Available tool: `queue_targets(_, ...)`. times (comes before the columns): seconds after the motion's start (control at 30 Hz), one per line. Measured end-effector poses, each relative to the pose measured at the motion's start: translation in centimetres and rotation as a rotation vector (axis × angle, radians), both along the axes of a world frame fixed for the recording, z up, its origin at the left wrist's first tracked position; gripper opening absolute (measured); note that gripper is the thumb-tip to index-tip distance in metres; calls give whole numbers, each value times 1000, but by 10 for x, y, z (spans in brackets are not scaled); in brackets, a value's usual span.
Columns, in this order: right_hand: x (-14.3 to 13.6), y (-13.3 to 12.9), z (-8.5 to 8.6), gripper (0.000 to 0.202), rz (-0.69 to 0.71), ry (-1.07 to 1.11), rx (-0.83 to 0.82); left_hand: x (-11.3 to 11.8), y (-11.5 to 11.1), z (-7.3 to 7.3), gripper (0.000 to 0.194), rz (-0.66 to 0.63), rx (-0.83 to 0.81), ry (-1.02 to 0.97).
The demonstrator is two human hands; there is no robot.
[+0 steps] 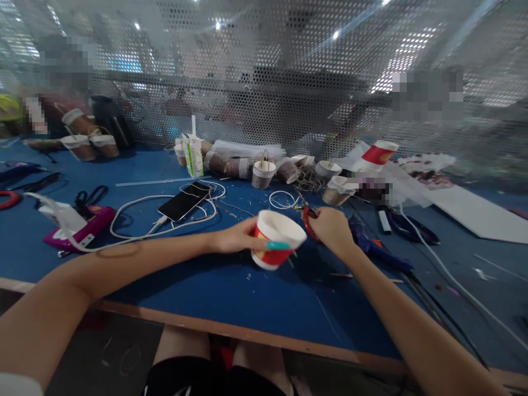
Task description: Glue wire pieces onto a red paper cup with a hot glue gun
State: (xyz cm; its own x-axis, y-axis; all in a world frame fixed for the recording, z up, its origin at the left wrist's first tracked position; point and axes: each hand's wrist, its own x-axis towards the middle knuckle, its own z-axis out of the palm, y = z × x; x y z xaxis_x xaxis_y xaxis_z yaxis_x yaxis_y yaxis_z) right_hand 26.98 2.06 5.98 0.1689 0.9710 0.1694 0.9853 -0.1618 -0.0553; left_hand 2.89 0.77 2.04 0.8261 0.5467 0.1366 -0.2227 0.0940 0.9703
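Observation:
In front of me, my left hand (239, 235) is closed around a red and white paper cup (282, 228). The cup tilts with its mouth toward the right, and its rim looks cut or bent there. My right hand (333, 230) grips red-handled scissors (307, 222) just right of the cup, apart from it. The blades are mostly hidden and blurred. A blue glue gun (377, 250) lies beside my right wrist. Behind the cup lies a loop of white cord (282, 199).
A phone (185, 201) with a white cable and a purple power strip (80, 231) lie on the left. Twine-wrapped cups (263, 175), a drink carton (193, 155) and another red cup (378, 155) line the back. A white board (478, 212) lies right, before a perforated metal screen (264, 82).

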Motion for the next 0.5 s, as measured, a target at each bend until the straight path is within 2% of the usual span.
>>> queue_targets(0.07,1,0,-1,31,-1,-3,-2,6,-21,1,67,-142,22,49)
queue_targets(0.17,1,0,-2,35,-16,7,5,13,-35,-3,65,-162,176,122)
queue_targets(0.23,2,0,-2,37,-30,17,13,14,-29,-7,64,-131,203,134)
queue_targets(0.3,4,1,-2,38,-57,21,19,13,-12,-11,66,-56,167,119)
queue_targets(0.37,7,2,-4,36,-86,30,22,9,10,-14,66,182,180,121)
queue_targets(0.47,12,4,-8,31,-85,67,51,2,35,-16,57,709,231,101)
queue_targets(0.5,13,4,-10,31,-77,76,72,2,37,-16,56,830,251,68)
